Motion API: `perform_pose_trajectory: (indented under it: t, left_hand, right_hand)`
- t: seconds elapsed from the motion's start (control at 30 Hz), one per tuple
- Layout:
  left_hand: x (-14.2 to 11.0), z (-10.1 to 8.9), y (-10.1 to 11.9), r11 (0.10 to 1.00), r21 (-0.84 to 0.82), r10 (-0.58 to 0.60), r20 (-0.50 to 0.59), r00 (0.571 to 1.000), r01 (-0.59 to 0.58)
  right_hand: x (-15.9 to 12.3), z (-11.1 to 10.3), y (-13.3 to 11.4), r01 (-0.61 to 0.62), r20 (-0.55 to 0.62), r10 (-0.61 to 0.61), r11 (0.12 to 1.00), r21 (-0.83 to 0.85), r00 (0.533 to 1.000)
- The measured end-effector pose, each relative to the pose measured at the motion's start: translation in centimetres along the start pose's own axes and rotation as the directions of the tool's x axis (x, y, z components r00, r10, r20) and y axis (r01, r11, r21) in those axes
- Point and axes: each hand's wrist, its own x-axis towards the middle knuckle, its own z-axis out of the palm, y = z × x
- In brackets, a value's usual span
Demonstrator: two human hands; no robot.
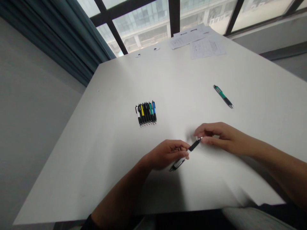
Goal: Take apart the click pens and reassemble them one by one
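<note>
My left hand (169, 154) is closed around the white barrel of a pen (194, 145) with a black grip. The pen slants, its clip end low on the left and its metal tip up to the right. At that tip, the curled fingers and thumb of my right hand (219, 136) close in on the point. Beyond my left hand, several pens (146, 114) lie side by side in a neat row, with white, yellow, black, green and blue barrels. A lone green pen (223, 96) with a black grip rests farther off, past my right hand.
The white table (115, 95) reaches to the windows. Printed papers (207, 48) lie at its far edge, and two small white pieces with dark spots (156, 49) are left of them. A blue-grey curtain (62, 35) hangs at the left.
</note>
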Motion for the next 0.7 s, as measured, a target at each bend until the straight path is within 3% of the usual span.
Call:
perform_pose_trajectory:
  t: [0.2, 0.33, 0.7]
  left_hand:
    - [0.0, 0.2, 0.3, 0.998, -0.044, -0.043, 0.009, 0.999, 0.043]
    - [0.0, 0.1, 0.2, 0.997, -0.076, -0.013, 0.013, 1.000, 0.014]
    - [0.3, 0.2, -0.5, 0.987, -0.158, -0.033, 0.031, 0.999, 0.038]
  right_hand:
    - [0.0, 0.3, 0.2, 0.020, 0.023, -0.019, 0.997, -0.078, 1.000]
    - [0.0, 0.5, 0.2, 0.058, 0.047, -0.056, 0.997, -0.041, 0.997]
    - [0.1, 1.2, 0.5, -0.081, 0.161, 0.081, 0.997, -0.011, 0.984]
